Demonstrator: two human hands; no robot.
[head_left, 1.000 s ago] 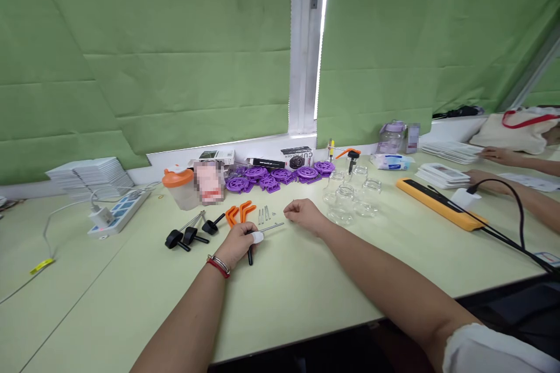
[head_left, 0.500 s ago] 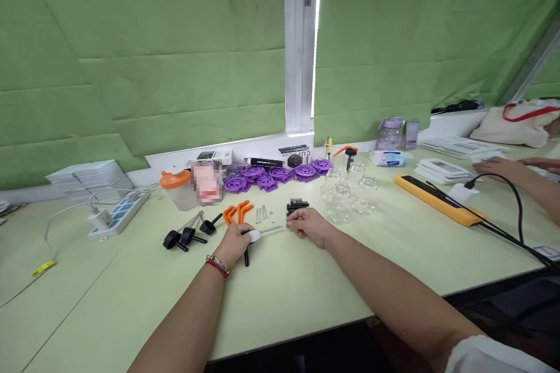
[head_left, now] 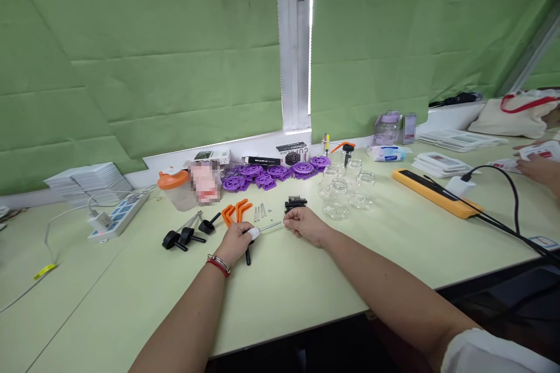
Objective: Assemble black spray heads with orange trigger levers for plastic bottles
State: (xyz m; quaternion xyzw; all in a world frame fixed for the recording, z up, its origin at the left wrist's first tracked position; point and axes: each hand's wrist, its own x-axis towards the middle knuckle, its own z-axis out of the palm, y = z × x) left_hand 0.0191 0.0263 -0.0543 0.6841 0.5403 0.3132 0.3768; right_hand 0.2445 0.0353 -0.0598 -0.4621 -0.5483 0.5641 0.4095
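Near the front edge of the bench, the left hand is gripping a screwdriver by its handle, the thin shaft pointing right, and a black part is sticking out beneath the fist. The right hand is lying curled just at the shaft's tip; whether it is pinching anything cannot be told. Just beyond the hands, black knobs, orange brackets, a few small metal pins and a black comb-like piece are lying mid-bench. Farther back, glass jars are standing right of centre, and purple wheels are spreading along the back edge under the window.
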